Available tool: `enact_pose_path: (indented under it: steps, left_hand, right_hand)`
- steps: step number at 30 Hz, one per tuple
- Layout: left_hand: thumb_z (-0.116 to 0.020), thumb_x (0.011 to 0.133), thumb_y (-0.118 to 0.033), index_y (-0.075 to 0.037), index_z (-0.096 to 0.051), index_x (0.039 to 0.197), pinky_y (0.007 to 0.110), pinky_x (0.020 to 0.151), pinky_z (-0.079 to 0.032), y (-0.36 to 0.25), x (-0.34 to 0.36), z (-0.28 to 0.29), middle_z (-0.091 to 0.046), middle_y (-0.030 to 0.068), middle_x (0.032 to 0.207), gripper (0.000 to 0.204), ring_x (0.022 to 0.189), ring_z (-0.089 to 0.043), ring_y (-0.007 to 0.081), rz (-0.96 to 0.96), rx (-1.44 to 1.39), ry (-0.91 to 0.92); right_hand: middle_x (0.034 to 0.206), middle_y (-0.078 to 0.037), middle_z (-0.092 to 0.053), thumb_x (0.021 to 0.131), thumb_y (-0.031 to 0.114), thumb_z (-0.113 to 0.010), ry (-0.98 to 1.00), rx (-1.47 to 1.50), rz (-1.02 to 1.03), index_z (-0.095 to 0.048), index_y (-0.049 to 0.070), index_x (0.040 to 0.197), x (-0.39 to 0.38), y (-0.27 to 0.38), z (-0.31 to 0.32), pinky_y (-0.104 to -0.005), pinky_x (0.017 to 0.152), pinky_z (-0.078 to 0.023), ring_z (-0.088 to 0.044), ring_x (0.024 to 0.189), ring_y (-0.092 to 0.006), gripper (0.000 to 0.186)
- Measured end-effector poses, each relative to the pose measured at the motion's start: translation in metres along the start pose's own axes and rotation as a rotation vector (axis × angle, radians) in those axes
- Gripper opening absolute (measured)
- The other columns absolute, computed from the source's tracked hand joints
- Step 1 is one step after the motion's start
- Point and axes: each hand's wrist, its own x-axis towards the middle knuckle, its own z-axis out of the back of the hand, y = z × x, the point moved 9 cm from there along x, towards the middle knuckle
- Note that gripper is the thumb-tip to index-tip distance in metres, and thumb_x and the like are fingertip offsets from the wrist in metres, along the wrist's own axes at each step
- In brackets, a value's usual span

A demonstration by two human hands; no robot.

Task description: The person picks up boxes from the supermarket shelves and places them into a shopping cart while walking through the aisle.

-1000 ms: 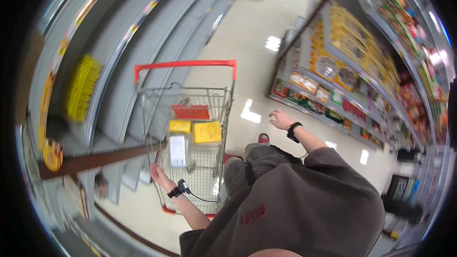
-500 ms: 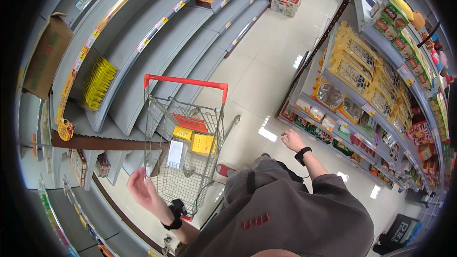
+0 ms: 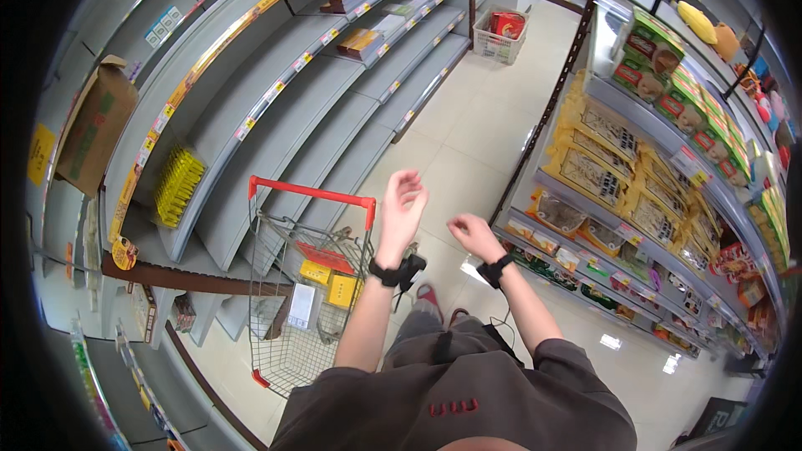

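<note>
My left hand [image 3: 403, 209] is raised in front of me over the aisle, empty, its fingers loosely bent and apart. Close to its right hovers my right hand [image 3: 476, 236], fingers loosely curled, with nothing visible in it. Both wrists wear black bands; the left one carries a small dark device. Neither hand touches anything. Left of my left forearm stands a wire shopping cart with a red handle [image 3: 313, 190]. Inside it lie a white box [image 3: 302, 306], a yellow box [image 3: 341, 291] and a smaller yellow one [image 3: 315, 272].
Grey shelving [image 3: 251, 150] runs along the left, holding a yellow row of packs [image 3: 178, 188]. On the right, a shelf carries yellow noodle-like bags [image 3: 589, 171] and green boxes [image 3: 652, 54]. A white basket [image 3: 499, 48] with red packs stands on the floor ahead.
My left hand has swung from beside the cart up and right to the middle. My right hand has moved slightly left. The view has turned, and the cart sits lower in it.
</note>
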Motion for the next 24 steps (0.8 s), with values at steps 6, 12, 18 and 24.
enact_pose_path:
  steps: [6, 12, 18, 24]
  left_hand:
    - [-0.063, 0.088, -0.008, -0.004, -0.051, 0.119, 0.03, 0.087, -0.047, -0.003, 0.087, -0.008, -0.058, 0.0069, 0.109, 0.033, 0.102, -0.058, 0.0157, 0.037, -0.309, -0.149]
    - [-0.063, 0.087, -0.009, -0.006, -0.053, 0.119, 0.029, 0.085, -0.045, 0.012, 0.174, -0.015, -0.058, 0.007, 0.109, 0.034, 0.098, -0.057, 0.0141, 0.064, -0.454, -0.168]
    - [-0.062, 0.087, -0.009, -0.006, -0.046, 0.123, 0.028, 0.082, -0.045, 0.034, 0.243, -0.01, -0.057, 0.0063, 0.107, 0.04, 0.095, -0.055, 0.0136, 0.066, -0.421, -0.129]
    - [-0.065, 0.085, -0.007, -0.007, -0.048, 0.12, 0.026, 0.076, -0.047, 0.03, 0.289, -0.024, -0.056, 0.0047, 0.1, 0.038, 0.09, -0.056, 0.0112, 0.001, -0.4, -0.124]
  right_hand:
    - [0.088, -0.014, -0.07, 0.088, 0.018, -0.062, -0.032, 0.16, -0.036, -0.067, 0.0, 0.098, 0.112, 0.021, -0.008, -0.034, 0.075, -0.052, -0.067, 0.079, -0.0221, 0.021]
    - [0.09, -0.014, -0.071, 0.089, 0.018, -0.061, -0.037, 0.187, -0.034, -0.066, -0.004, 0.1, 0.209, 0.033, -0.004, -0.0316, 0.075, -0.052, -0.068, 0.082, -0.0189, 0.025]
    - [0.099, -0.018, -0.07, 0.084, 0.024, -0.063, -0.089, 0.272, 0.048, -0.063, -0.003, 0.108, 0.302, 0.019, -0.013, -0.0371, 0.081, -0.052, -0.068, 0.092, -0.0252, 0.036]
    - [0.096, -0.007, -0.064, 0.085, 0.022, -0.07, -0.183, 0.392, -0.11, -0.062, 0.004, 0.104, 0.377, -0.01, -0.006, -0.0302, 0.075, -0.05, -0.06, 0.089, -0.0147, 0.027]
